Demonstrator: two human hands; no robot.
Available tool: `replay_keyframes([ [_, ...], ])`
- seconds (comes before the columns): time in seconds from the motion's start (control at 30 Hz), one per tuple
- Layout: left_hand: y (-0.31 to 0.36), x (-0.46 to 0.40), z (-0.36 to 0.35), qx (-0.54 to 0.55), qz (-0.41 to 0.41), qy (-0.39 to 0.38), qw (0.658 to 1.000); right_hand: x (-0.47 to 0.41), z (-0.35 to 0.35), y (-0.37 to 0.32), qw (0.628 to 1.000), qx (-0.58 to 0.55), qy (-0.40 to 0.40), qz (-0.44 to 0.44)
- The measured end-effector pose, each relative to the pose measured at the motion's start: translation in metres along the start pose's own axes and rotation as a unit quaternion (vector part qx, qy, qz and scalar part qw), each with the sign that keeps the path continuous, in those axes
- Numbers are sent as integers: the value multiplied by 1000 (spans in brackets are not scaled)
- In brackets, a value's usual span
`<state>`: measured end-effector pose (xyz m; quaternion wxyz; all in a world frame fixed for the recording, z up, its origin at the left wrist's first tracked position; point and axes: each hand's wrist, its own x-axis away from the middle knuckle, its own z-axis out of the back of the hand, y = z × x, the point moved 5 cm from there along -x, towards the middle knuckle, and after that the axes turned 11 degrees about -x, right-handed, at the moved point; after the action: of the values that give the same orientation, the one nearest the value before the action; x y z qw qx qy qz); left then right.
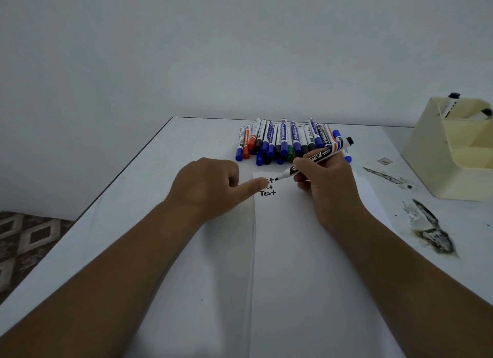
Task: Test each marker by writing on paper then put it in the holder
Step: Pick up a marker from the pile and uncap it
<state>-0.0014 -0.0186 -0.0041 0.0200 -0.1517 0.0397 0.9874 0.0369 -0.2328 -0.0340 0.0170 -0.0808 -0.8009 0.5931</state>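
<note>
My right hand [324,181] grips a black whiteboard marker [320,157], its tip touching the top of the white paper [306,251] beside handwritten "Test" lines [268,192]. My left hand [210,184] rests on the paper's top left corner, its index finger stretched out and pressing the sheet, partly covering the writing. Behind the paper lies a pile of several capped markers [282,141], blue, black, red and green. The cream holder [453,149] stands at the right with two markers sticking out of its top.
The white table [160,171] has dark smudged stains [429,229] on its right side, between the paper and the holder. A wall rises just behind the table's far edge. Patterned floor [24,240] shows past the left edge.
</note>
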Motion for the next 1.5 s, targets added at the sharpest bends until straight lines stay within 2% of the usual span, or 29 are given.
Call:
replay_keyframes([
  [0.13, -4, 0, -14, 168, -19, -62, 984, -1, 1, 0, 1000, -18, -1, -7],
  [0.2, -5, -1, -16, 234, -18, -58, 970, -2, 1, 1, 1000, -25, 0, -9],
  [0.37, -1, -5, -12, 249, -15, 13, 968, -2, 3, 2, 998, -62, -5, -14],
  [0.63, 0, -5, -16, 251, -54, 22, 966, 6, -3, -7, 984, -166, -64, -14],
  [0.93, 14, -2, -10, 263, -83, -22, 961, 12, -13, -8, 985, -118, -129, -1],
  [1.37, 21, -2, -11, 292, -93, -6, 952, 19, -19, -13, 983, -7, -169, 66],
  [1.5, 23, -2, -11, 261, -102, 12, 960, 18, -20, -13, 982, 7, -178, 57],
])
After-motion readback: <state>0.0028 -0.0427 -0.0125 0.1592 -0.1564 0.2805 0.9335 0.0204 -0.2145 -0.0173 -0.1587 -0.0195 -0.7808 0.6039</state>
